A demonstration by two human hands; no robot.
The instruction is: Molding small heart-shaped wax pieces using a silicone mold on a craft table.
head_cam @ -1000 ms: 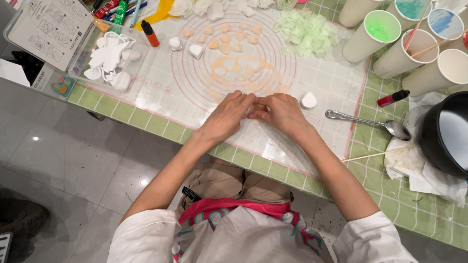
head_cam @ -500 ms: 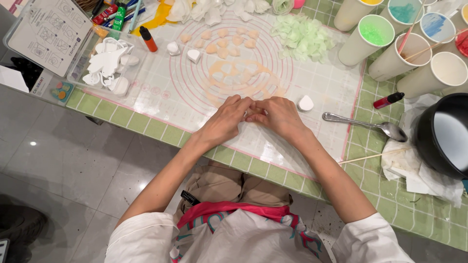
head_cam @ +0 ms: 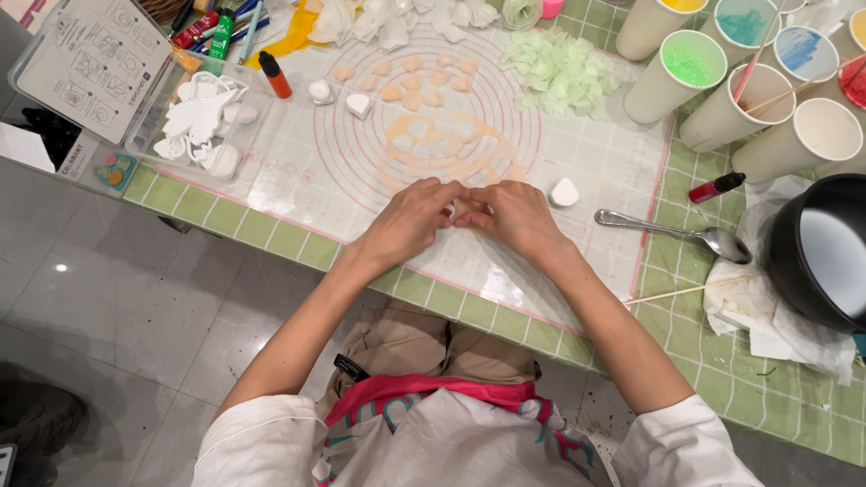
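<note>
My left hand (head_cam: 410, 221) and my right hand (head_cam: 516, 219) meet fingertip to fingertip over the translucent mat with pink rings (head_cam: 343, 171). Between the fingers is a small pale peach piece (head_cam: 462, 207), mostly hidden, pinched by both hands. Just beyond my fingers lies a thin sheet of peach material (head_cam: 446, 144) with petal shapes cut out of it. Several cut peach petals (head_cam: 415, 81) lie farther up the mat. A small white heart-shaped cutter (head_cam: 565, 192) sits to the right of my right hand.
Pale green petals (head_cam: 559, 72) are heaped at the upper right of the mat. Paper cups of coloured powder (head_cam: 686, 68), a black pot (head_cam: 825, 252), a spoon (head_cam: 672, 232), a red dropper bottle (head_cam: 717, 188), a wooden skewer (head_cam: 686, 290) and crumpled tissue stand right. A clear box of white cutters (head_cam: 203, 126) sits left.
Both hands stay pressed together at the same spot on the mat; only the fingertips shift slightly. The view has tilted a little.
</note>
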